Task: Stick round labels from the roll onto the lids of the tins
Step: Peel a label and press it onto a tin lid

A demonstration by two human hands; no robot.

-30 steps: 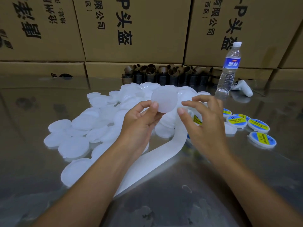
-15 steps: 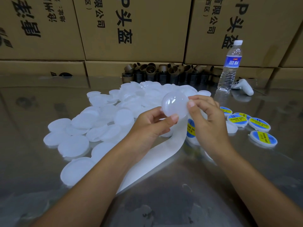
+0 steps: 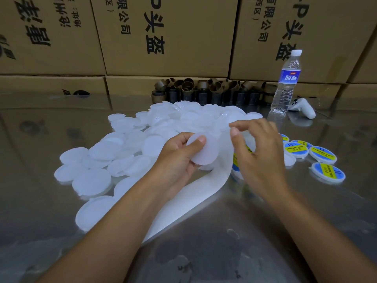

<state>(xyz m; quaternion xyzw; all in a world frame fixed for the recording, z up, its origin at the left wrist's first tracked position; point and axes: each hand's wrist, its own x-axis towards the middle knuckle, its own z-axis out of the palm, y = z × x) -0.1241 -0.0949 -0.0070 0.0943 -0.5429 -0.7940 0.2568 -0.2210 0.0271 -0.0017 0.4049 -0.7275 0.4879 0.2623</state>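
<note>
My left hand (image 3: pixel 177 160) holds a plain white round lid (image 3: pixel 206 152) just above the table, thumb on its face. My right hand (image 3: pixel 259 156) hovers to the right of it with fingers curled and apart, nothing visibly in them. Beneath that hand runs the white backing strip (image 3: pixel 195 193) of the label roll, and a blue-and-yellow round label (image 3: pixel 236 162) shows at its edge. A heap of unlabelled white lids (image 3: pixel 114 156) covers the table to the left and behind. Several labelled lids (image 3: pixel 322 154) lie to the right.
A water bottle (image 3: pixel 286 82) stands at the back right beside a white controller (image 3: pixel 304 108). A row of dark empty roll cores (image 3: pixel 204 90) lines the back of the shiny table (image 3: pixel 224 242). Stacked cardboard boxes (image 3: pixel 163 37) form a wall behind.
My left hand lowered the white lid from chest height toward the table. My right hand touched the lid half a second ago and has now let go and moved slightly right.
</note>
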